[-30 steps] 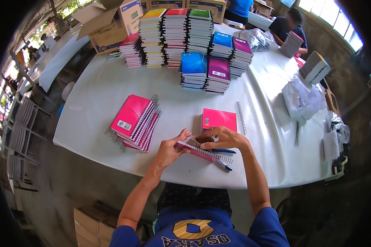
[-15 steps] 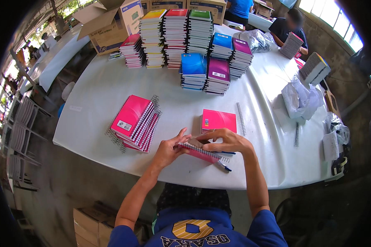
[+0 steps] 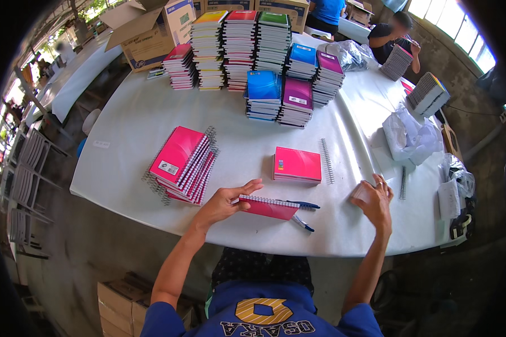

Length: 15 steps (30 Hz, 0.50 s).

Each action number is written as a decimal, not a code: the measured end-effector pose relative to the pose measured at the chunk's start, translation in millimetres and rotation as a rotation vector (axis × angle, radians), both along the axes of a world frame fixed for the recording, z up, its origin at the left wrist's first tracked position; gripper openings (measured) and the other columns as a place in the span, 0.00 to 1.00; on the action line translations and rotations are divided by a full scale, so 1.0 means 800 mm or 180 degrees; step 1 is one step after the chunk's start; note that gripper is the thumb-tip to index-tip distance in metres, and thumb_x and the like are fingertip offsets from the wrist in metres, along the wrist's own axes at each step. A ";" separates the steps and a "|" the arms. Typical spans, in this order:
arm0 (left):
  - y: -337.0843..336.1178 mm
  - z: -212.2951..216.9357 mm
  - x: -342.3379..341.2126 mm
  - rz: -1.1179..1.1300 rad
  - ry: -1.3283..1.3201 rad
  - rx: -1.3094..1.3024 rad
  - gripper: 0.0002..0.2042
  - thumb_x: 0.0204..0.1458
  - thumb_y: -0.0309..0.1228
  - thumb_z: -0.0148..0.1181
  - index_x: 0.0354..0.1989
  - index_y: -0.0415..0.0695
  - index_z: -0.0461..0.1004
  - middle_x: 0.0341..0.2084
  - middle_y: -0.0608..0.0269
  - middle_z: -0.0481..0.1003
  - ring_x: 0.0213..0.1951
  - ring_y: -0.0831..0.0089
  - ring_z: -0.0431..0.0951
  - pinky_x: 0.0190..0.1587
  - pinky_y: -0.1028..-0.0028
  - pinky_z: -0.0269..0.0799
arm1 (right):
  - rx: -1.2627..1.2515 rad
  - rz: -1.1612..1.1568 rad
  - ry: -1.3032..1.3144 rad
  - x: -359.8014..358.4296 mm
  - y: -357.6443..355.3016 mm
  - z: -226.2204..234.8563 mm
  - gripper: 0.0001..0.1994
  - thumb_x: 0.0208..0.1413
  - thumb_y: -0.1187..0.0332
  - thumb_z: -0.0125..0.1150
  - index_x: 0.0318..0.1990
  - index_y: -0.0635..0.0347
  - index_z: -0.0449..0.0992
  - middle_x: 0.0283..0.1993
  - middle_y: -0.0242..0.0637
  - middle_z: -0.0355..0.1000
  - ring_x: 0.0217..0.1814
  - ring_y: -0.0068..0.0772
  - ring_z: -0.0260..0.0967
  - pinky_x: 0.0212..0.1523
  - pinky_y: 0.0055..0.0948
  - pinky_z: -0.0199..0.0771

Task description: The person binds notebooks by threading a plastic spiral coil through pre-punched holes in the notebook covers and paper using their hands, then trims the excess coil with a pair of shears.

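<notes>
My left hand (image 3: 226, 203) grips a pink spiral notebook (image 3: 267, 210) at its left end. The notebook stands on edge near the front of the table, its coil-bound side up. My right hand (image 3: 375, 202) is out to the right, low over the table, its fingers closed on a small flat pale-brown piece (image 3: 360, 193) whose kind I cannot make out. Two blue pens lie by the notebook's right end, one pen (image 3: 303, 205) behind the other (image 3: 302, 223). Just beyond is a short stack of pink notebooks (image 3: 298, 164), with a loose wire coil (image 3: 326, 161) beside it.
A fanned pile of pink spiral notebooks (image 3: 180, 163) lies at left. Tall stacks of coloured notebooks (image 3: 240, 53) and an open cardboard box (image 3: 152, 42) stand at the back. At right are a plastic bag (image 3: 413, 135) and another coil (image 3: 402, 182). A co-worker (image 3: 391, 42) sits far right.
My right hand has left the notebook's coil edge and moved right, carrying the pale-brown piece. My left hand still holds the notebook. The co-worker has raised their hands.
</notes>
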<state>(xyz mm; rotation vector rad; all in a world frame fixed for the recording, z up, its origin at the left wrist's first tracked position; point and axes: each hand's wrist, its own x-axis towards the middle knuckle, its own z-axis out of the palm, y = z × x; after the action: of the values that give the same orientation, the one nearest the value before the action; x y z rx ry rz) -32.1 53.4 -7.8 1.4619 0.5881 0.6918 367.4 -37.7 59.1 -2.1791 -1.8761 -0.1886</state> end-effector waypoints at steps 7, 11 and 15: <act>-0.006 -0.008 -0.026 -0.0055 0.0582 0.0108 0.27 0.57 0.15 0.46 0.67 0.45 0.63 0.61 0.73 0.70 0.49 0.84 0.70 0.54 0.82 0.64 | 0.0782 0.1971 0.1043 -0.250 0.029 -0.002 0.15 0.46 0.62 0.72 0.39 0.57 0.77 0.44 0.37 0.71 0.51 0.38 0.68 0.57 0.41 0.60; -0.009 -0.003 -0.018 -0.0095 0.0486 0.0016 0.25 0.58 0.17 0.45 0.67 0.41 0.64 0.45 0.66 0.77 0.47 0.83 0.72 0.56 0.76 0.66 | 0.0616 0.1981 0.0962 -0.277 0.040 -0.031 0.12 0.51 0.65 0.67 0.39 0.60 0.75 0.41 0.38 0.71 0.50 0.37 0.68 0.56 0.41 0.60; -0.010 -0.021 -0.022 0.0013 0.0535 0.0224 0.25 0.59 0.19 0.47 0.68 0.42 0.63 0.45 0.65 0.77 0.47 0.82 0.72 0.53 0.77 0.68 | 0.0432 0.2322 0.0659 -0.270 0.040 -0.027 0.12 0.49 0.75 0.61 0.43 0.62 0.73 0.42 0.39 0.72 0.49 0.37 0.68 0.56 0.41 0.59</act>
<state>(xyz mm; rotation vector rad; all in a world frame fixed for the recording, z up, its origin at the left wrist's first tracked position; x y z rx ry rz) -49.6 45.3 -24.7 1.5950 0.7020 0.6014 151.6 -5.8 37.7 -1.2559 -2.2982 0.0515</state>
